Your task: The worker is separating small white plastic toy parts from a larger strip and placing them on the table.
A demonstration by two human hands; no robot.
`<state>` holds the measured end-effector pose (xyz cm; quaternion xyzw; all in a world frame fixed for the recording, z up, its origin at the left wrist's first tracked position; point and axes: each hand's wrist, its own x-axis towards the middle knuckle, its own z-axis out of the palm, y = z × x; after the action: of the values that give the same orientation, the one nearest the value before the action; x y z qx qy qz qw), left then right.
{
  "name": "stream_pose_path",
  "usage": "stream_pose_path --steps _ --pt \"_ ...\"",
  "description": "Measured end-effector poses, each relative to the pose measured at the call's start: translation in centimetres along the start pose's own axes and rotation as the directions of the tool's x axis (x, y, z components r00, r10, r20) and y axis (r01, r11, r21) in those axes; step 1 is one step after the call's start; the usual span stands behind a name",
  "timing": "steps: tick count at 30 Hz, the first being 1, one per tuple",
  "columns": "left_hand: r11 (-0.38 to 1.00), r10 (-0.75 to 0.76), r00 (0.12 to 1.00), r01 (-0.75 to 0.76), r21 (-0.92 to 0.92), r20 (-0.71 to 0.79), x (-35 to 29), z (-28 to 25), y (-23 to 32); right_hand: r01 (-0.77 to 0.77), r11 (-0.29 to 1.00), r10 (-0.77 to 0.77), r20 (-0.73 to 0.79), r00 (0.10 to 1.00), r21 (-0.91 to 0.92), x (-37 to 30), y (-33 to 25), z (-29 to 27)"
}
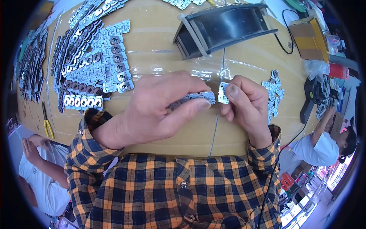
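A strip of small circuit boards (pixel 190 98) lies in my left hand (pixel 164 107), gripped between thumb and fingers with its right end sticking out. My right hand (pixel 248 101) pinches a single small white circuit board (pixel 222 94) between thumb and fingers. The two pieces face each other across a narrow gap, over the table's middle. To the right of my right hand lies a loose heap of small circuit boards (pixel 273 91). Left of my left hand, panels of boards with round coin-cell holders (pixel 118 57) are laid out in overlapping rows.
A dark curved fan-like unit (pixel 225 28) stands at the back. Yellow-handled pliers (pixel 48 128) lie at the left, below stacked boards (pixel 32 68). A cardboard box (pixel 309 38) and black device (pixel 310 97) are on the right. One person sits at each side.
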<state>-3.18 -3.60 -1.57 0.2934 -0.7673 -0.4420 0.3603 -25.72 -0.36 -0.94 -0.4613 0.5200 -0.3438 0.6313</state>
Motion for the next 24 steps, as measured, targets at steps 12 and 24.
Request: stream_pose_path --steps 12,24 --pt "0.981 0.136 0.986 -0.121 0.151 -0.095 -0.1 0.4 -0.6 0.110 0.987 -0.118 -0.071 0.990 -0.115 0.1 -0.1 0.9" --pt "0.953 0.170 0.972 -0.121 0.278 -0.161 -0.6 1.4 -0.9 0.113 0.960 -0.111 0.022 0.994 -0.257 0.2 -0.3 0.8"
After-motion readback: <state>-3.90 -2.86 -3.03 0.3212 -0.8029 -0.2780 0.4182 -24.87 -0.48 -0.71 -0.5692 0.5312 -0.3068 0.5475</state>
